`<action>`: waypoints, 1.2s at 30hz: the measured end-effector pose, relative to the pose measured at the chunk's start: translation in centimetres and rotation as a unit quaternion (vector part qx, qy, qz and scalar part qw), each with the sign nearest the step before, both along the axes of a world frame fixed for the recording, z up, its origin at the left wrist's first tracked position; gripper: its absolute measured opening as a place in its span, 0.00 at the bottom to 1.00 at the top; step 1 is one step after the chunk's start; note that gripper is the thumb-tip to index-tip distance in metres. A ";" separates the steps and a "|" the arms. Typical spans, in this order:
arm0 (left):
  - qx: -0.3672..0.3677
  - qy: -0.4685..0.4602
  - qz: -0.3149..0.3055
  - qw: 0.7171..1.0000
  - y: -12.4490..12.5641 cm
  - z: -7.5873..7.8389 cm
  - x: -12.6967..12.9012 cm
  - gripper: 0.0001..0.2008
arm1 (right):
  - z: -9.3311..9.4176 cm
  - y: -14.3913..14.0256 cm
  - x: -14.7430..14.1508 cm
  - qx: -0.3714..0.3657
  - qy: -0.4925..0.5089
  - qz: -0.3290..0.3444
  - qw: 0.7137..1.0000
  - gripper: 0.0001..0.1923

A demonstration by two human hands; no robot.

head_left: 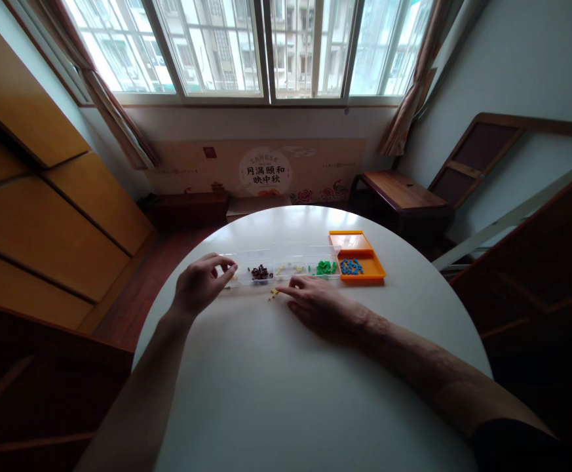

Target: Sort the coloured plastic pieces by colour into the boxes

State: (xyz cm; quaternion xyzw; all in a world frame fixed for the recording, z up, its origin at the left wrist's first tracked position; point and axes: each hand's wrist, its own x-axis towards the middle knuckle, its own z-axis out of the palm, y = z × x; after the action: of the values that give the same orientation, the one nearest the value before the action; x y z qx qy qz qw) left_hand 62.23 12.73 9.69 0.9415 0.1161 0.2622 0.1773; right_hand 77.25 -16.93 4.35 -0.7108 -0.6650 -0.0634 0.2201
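My left hand (200, 283) is over the left end of a row of clear plastic boxes (266, 256). Its thumb and forefinger are closed in a pinch, and whatever may be between them is too small to make out. On the table just in front of the boxes lie several tiny yellow pieces (272, 295). My right hand (318, 300) rests low beside them, forefinger stretched out with its tip at the pieces. Inside the boxes are dark brown pieces (261, 272), pale yellow pieces (289, 269) and green pieces (325, 267).
An orange box (377, 265) with its lid folded back stands right of the clear boxes, with blue pieces (351, 266) inside. All this is on a round white table (315, 406). Beyond the table are a wooden chair (403, 190) and a window (310, 49).
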 end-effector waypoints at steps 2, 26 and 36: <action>0.011 0.036 0.055 0.998 0.8 -0.1 -0.2 0.12 | 0.1 -0.1 0.0 0.003 0.007 -0.003 1.000 0.21; 0.014 0.023 -0.127 0.992 -3.1 -0.4 0.6 0.13 | -0.4 -0.3 0.7 0.043 0.062 0.023 0.997 0.07; -0.138 0.015 -0.314 0.939 -7.8 -3.9 2.3 0.13 | -0.6 -0.3 0.8 0.113 0.048 0.005 0.992 0.10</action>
State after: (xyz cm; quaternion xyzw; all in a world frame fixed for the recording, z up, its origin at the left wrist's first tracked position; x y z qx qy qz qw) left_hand 64.54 4.88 5.76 0.9001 -0.1477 0.1607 0.3771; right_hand 78.05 -17.23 3.74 -0.6802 -0.6458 -0.1031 0.3311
